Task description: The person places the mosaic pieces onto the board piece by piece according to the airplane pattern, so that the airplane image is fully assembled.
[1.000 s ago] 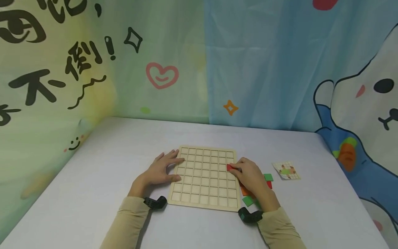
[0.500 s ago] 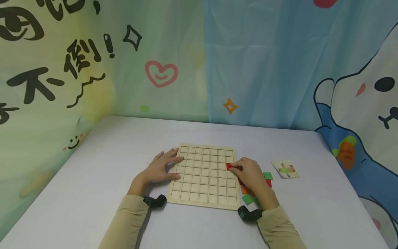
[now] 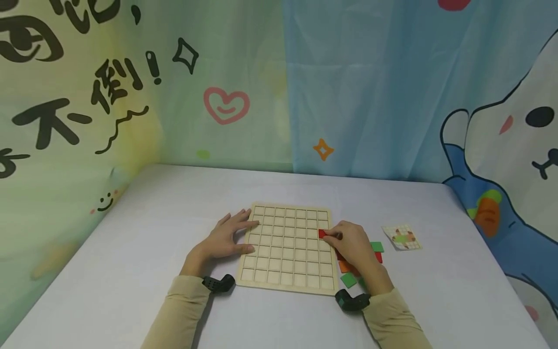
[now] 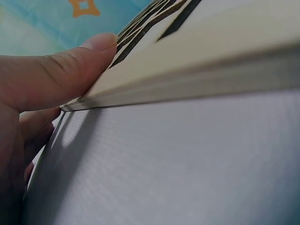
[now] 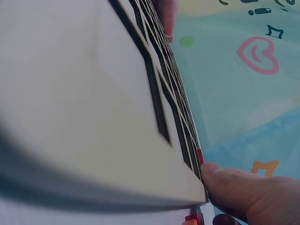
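A square wooden grid board (image 3: pixel 286 252) lies flat on the table in the head view. My left hand (image 3: pixel 224 239) rests on its left edge with fingers spread and fairly straight; in the left wrist view the thumb (image 4: pixel 70 72) lies over the board's rim. At the right column of cells, my right hand (image 3: pixel 354 246) pinches a small red square tile (image 3: pixel 321 233) between thumb and curled fingers. That tile sits within or right over a cell. From the right wrist, its thin red edge (image 5: pixel 200 156) shows just beyond the thumb (image 5: pixel 234 190).
Loose tiles lie right of the board, partly under the right hand: green (image 3: pixel 348 279), orange (image 3: pixel 344 266), red (image 3: pixel 379 257) and another green one (image 3: pixel 377 246). Farther right is a small pattern card (image 3: pixel 402 237) with a curled corner. A printed curtain (image 3: pixel 370 97) hangs behind the white table (image 3: pixel 196 189).
Both hands and the red tile hold nearly the same place on the board throughout. The whole head view shifts slightly between frames.
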Available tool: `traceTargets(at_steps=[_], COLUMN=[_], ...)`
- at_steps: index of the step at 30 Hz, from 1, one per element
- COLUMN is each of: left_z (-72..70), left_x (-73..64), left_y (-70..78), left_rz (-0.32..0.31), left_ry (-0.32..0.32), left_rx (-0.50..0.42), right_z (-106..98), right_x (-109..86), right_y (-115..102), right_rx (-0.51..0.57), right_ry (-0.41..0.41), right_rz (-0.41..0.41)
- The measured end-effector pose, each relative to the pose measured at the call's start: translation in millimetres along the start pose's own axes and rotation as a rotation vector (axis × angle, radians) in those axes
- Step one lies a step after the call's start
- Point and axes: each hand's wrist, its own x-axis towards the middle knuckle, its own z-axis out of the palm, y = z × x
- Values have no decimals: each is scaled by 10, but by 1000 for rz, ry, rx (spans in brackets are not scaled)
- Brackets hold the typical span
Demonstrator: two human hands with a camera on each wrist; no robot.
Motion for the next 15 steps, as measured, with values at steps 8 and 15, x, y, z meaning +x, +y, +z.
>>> traceTargets(at_steps=[8, 15], left_z=[-4, -3], left_x=[-2, -6], left_y=[7, 4], left_rz=[-4, -3], left_ry=[1, 0], left_rx=[-4, -7], right_z=[-51, -169], right_x=[-7, -36], right_y=[6, 46], right_rx=[-6, 22], right_ry=[-44, -61], right_rz=[30, -55])
